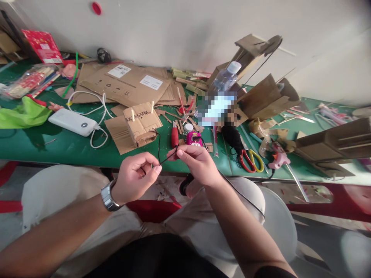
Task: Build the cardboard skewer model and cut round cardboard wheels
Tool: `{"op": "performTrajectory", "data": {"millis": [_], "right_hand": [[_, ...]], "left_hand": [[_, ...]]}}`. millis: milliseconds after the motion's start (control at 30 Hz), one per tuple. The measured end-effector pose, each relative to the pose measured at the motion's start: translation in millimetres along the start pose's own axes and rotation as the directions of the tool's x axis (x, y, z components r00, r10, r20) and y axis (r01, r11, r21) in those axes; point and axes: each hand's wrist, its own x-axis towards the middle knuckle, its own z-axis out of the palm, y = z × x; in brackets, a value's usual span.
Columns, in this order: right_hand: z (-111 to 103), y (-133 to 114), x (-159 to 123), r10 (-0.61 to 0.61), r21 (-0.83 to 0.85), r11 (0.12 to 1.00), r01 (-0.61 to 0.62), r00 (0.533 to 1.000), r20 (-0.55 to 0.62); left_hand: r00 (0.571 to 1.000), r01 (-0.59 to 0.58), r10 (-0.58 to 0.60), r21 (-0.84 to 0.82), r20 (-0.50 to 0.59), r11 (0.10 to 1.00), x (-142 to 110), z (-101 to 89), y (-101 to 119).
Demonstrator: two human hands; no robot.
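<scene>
A thin black cord (pixel 168 156) is stretched between my two hands, just in front of the table edge. My left hand (pixel 137 173), with a watch on its wrist, pinches the cord between thumb and forefinger. Closed on the cord's other side is my right hand (pixel 197 162); a length of cord trails from it over my lap. One strand runs up to a small cardboard box (pixel 142 125) with wooden sticks poking from its top. Beyond my right hand lie a red-handled tool (pixel 174 136) and a purple item (pixel 193 139), partly hidden by the fingers.
Scissors (pixel 249 160) and a pink glue gun (pixel 279 156) lie right on the green table (pixel 116 152). A white power bank (pixel 72 122) with its cable is left. Behind are flattened cardboard (pixel 121 85), a plastic bottle (pixel 224 79) and cardboard structures (pixel 266 94). A blurred-out bright patch is near the bottle.
</scene>
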Motion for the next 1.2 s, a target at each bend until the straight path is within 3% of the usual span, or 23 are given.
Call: {"op": "performTrajectory", "data": {"millis": [233,400,433,500,567,667,767,900,1067,1200], "right_hand": [[-13.0,-17.0,-1.7,-0.024,-0.135,0.991,0.017,0.999,-0.046],[-23.6,-19.0,-4.2,-0.083,-0.170,0.983,0.066,0.992,-0.098],[-26.3,-21.0,-5.7,-0.117,-0.177,0.979,0.105,0.991,-0.063],[-31.4,-26.2,-9.3,-0.168,-0.177,0.966,0.190,0.977,0.131],[-34.3,-31.6,-12.7,-0.167,-0.171,0.956,0.237,0.923,0.346],[-31.8,-35.2,-15.0,-0.160,-0.194,0.943,0.271,0.880,0.447],[-21.7,-32.6,-13.7,-0.260,-0.228,0.903,0.364,0.885,0.385],[-6.7,-23.4,-11.6,-0.364,-0.362,0.838,0.410,0.912,0.190],[-0.8,-12.8,-10.9,-0.288,-0.407,0.838,0.364,0.928,0.238],[-0.1,-13.0,-10.9,-0.231,-0.401,0.870,0.286,0.956,0.181]], "left_hand": [[0.992,0.046,-0.059,-0.121,-0.108,0.992,1.0,-6.3,-11.0],[0.985,0.100,-0.125,-0.195,-0.122,0.976,-1.9,-6.7,-20.0],[0.984,0.105,-0.130,-0.194,-0.120,0.975,-1.6,-6.3,-19.3],[0.985,0.105,-0.126,-0.176,-0.115,0.979,0.0,-5.2,-15.0],[0.990,0.080,-0.096,-0.140,-0.107,0.987,2.2,-4.4,-8.8],[0.996,0.027,-0.033,-0.073,-0.078,0.997,3.8,-4.0,-1.5],[0.999,0.007,-0.007,-0.014,-0.043,1.000,2.6,-3.8,0.3],[0.998,-0.040,0.036,0.061,0.059,0.997,1.9,-1.4,0.3],[0.980,-0.172,0.150,0.177,0.129,0.969,5.4,0.8,1.4],[0.957,-0.282,0.244,0.305,0.157,0.910,6.5,-0.9,1.2]]}}
